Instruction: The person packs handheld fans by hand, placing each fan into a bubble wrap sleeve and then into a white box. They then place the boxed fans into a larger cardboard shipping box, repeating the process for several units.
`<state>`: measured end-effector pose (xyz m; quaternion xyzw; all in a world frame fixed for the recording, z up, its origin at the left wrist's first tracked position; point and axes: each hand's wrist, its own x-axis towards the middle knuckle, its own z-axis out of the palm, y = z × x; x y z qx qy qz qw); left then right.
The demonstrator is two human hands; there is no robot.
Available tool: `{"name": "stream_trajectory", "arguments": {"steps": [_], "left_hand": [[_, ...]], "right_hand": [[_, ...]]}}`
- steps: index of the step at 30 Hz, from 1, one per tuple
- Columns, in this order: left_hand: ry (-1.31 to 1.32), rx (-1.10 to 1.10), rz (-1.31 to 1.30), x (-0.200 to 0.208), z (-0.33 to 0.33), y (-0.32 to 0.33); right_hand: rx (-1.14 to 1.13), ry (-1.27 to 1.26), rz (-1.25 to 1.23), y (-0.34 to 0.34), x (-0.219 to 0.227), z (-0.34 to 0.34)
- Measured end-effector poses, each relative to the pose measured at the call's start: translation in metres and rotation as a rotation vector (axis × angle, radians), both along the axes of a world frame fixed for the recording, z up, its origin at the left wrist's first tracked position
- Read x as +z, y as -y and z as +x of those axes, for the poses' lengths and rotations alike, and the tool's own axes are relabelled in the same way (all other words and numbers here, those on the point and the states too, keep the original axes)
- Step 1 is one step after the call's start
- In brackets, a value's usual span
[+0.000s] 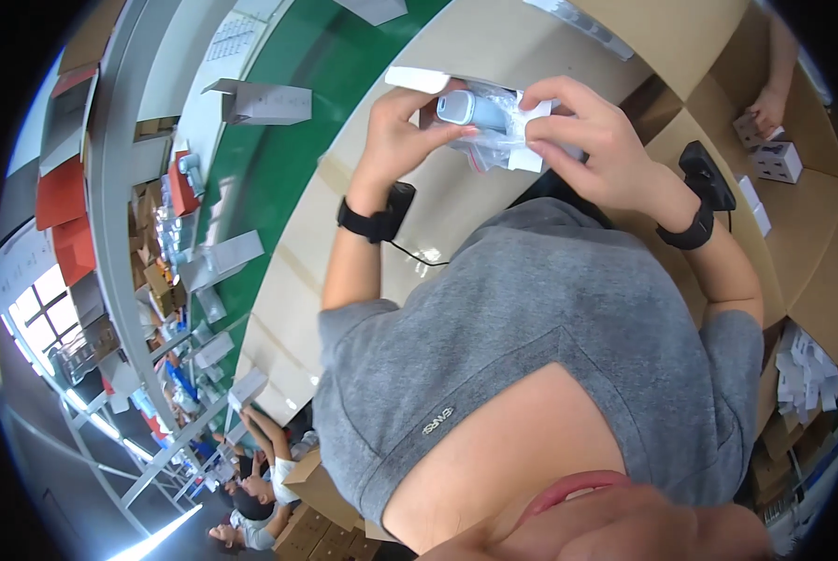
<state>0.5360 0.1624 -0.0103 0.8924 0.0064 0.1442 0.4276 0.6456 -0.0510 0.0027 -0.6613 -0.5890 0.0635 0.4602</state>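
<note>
The left hand (pixel 402 131) and the right hand (pixel 582 140) meet above the pale brown tabletop (pixel 494 47), and between them they hold a small light-blue and white plastic device (pixel 470 109) wrapped in a clear crinkled plastic bag (pixel 494 140). The left fingers (pixel 456 133) curl around the near end of the device, thumb on one side and fingertips pressed to the other, so they pinch it through the bag. The right fingers (pixel 550 93) are bent and close together, pinching the far end of the bag along with a folded white paper leaflet (pixel 531 159) that sits against the wrapping. The device is raised clear of the tabletop, near the person's chest.

Each wrist wears a black strap; the left wristband (pixel 377 220) has a thin dark cable (pixel 419 257) trailing from it across the tabletop. A flat white cardboard piece (pixel 417 79) shows just behind the left hand.

Beyond the tabletop runs a green conveyor belt (pixel 288 159) carrying an open grey-white cardboard box (pixel 260 101). At the upper right another person's hand (pixel 766 110) rests on a small white printed box (pixel 779 161). A stack of white paper sheets (pixel 802 369) lies at the right edge.
</note>
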Motion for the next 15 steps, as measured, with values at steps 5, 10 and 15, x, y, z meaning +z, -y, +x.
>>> {"name": "stream_trajectory", "arguments": {"steps": [5, 10, 15], "left_hand": [[0.186, 0.116, -0.355, -0.012, -0.010, 0.002], [0.249, 0.192, -0.297, -0.002, -0.013, -0.009], [0.434, 0.318, 0.058, 0.020, 0.010, -0.008]], "right_hand": [[0.112, 0.196, 0.080, -0.016, 0.021, 0.005], [0.010, 0.270, 0.119, -0.041, 0.007, 0.008], [0.037, -0.300, -0.105, -0.068, -0.032, 0.038]]}}
